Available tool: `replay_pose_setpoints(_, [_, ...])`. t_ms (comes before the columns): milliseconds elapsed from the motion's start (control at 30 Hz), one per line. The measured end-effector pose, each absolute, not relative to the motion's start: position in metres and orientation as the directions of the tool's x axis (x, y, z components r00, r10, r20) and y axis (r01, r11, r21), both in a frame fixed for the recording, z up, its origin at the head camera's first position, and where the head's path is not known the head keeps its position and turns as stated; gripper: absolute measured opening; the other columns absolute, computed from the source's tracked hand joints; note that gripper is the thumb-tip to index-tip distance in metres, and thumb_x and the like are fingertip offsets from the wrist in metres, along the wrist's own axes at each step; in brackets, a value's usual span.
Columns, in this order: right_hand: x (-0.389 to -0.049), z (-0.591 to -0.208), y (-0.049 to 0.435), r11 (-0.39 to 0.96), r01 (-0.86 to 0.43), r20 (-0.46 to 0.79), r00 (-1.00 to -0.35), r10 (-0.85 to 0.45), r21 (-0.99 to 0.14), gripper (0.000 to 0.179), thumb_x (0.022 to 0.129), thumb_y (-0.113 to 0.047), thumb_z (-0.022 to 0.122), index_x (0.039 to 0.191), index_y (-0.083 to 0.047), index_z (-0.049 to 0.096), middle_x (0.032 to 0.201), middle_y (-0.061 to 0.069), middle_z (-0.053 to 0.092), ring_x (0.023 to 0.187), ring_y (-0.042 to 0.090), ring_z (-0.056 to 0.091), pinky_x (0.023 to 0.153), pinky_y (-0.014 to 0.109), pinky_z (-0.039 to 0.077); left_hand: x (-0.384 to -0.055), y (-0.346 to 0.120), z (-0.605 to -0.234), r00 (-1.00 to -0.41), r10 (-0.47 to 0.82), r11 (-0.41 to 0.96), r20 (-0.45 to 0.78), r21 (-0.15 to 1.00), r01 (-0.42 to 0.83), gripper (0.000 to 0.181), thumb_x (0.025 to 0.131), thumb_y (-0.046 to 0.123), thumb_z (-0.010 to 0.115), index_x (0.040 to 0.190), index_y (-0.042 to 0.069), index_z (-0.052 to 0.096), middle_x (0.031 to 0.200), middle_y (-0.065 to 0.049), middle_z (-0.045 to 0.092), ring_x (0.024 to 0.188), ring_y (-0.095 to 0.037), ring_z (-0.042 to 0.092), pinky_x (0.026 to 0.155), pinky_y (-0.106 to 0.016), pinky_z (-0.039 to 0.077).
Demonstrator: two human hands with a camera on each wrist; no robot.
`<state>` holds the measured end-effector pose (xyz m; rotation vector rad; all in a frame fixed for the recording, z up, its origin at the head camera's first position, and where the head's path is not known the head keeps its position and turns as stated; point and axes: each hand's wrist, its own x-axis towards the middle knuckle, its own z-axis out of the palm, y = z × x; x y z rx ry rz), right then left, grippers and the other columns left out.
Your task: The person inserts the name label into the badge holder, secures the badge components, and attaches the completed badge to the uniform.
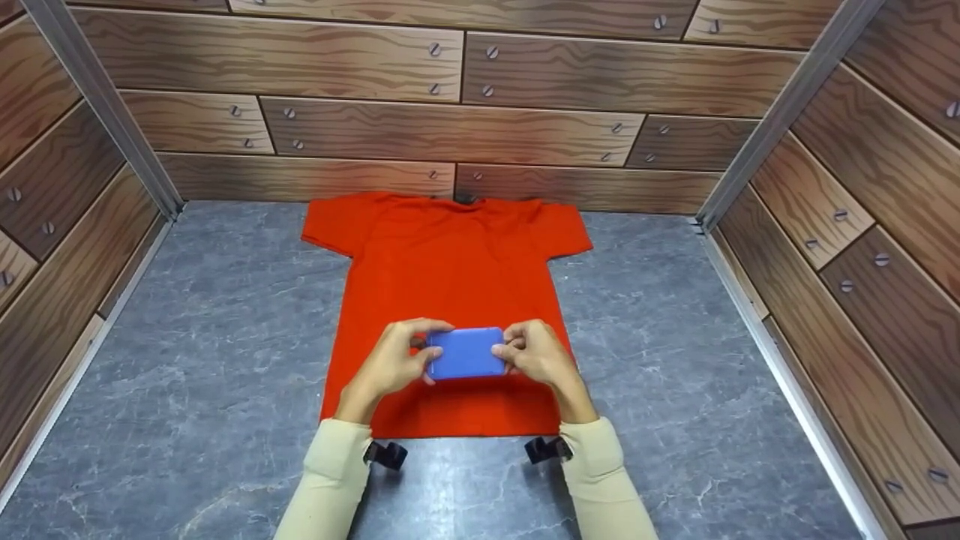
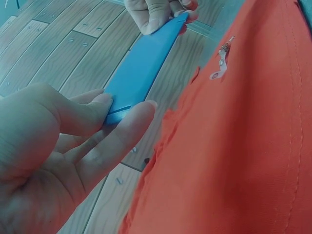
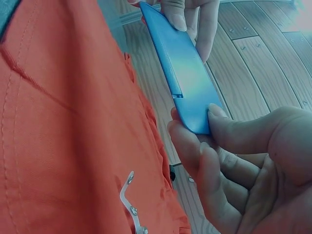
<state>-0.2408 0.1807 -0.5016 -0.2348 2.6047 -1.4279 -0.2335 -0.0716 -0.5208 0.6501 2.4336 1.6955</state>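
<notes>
Spanning the space between 2 hands, a flat blue case (image 1: 466,352) is held above a red T-shirt (image 1: 450,285). Its left end is pinched by the left hand (image 1: 394,358), with the thumb laid on the face and the index finger set along the upper edge. The right end is gripped by the right hand (image 1: 536,352), with the thumb on the face and the fingers bent behind. A small notch (image 3: 178,96) is shown near that end in the right wrist view. The shirt is spread on a grey marbled bench (image 1: 247,337), its collar placed near the back wall (image 1: 360,60), which is covered with a plank pattern. Both forearms are covered by pale sleeves (image 1: 324,472), and a black device (image 1: 388,454) is seen at each wrist.
</notes>
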Motion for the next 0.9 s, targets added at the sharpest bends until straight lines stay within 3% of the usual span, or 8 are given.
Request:
replay_pose_setpoints(367, [-0.2402, -0.5009, 0.1782, 0.555, -0.060, -0.046, -0.983, -0.176, -0.829, 0.009, 0.090, -0.003, 0.077, 0.086, 0.004, 0.073, 0.074, 0.016, 0.075, 0.055, 0.015, 0.066, 0.056, 0.027, 0.058, -0.2317, -0.0723, -0.5198, -0.907, 0.398, 0.299, 0.141, 0.914, 0.273, 0.039, 0.096, -0.005, 0.066, 0.132, 0.008, 0.068, 0.133, -0.018, 0.065, 0.102, -0.036, 0.071, 0.060, -0.034, 0.063])
replay_pose_setpoints(900, [-0.2395, -0.5023, 0.1781, 0.556, -0.085, -0.027, -0.981, -0.190, -0.827, 0.010, 0.090, -0.004, 0.077, 0.086, 0.004, 0.073, 0.075, 0.018, 0.075, 0.054, 0.012, 0.064, 0.055, 0.025, 0.057, -0.2324, -0.0720, -0.5221, -0.908, 0.396, 0.295, 0.138, 0.917, 0.269, 0.039, 0.096, -0.006, 0.065, 0.132, 0.009, 0.068, 0.133, -0.019, 0.065, 0.101, -0.036, 0.072, 0.059, -0.034, 0.063])
